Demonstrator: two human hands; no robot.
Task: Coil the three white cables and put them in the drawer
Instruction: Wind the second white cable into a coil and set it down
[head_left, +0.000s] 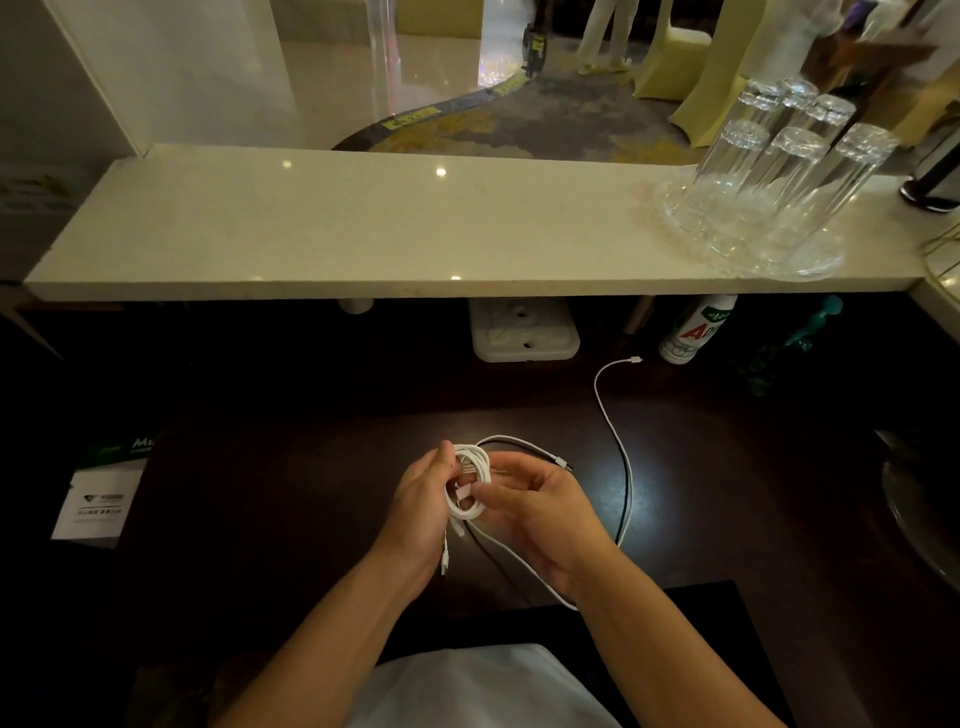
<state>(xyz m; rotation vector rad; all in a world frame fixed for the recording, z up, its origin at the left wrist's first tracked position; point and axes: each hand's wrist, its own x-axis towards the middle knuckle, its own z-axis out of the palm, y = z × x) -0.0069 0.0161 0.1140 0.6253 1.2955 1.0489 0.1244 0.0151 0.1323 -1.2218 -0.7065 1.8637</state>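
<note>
Over the dark glossy wooden desk (291, 483), beneath a pale stone counter shelf (363, 228), left hand (423, 512) and right hand (540, 506) both grip a white coiled cable (470, 483), its loose tail trailing far right.

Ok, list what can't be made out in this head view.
- Drawer: none visible in the head view; the dark desk near edge sits in deep shadow.
- Cable count: the white coil is partly wrapped by the left hand and right hand, so how many cables it holds is unclear.
- Loose cable: its lower end passes behind the right forearm.
- Bottle: top hidden under the marble shelf.
</note>
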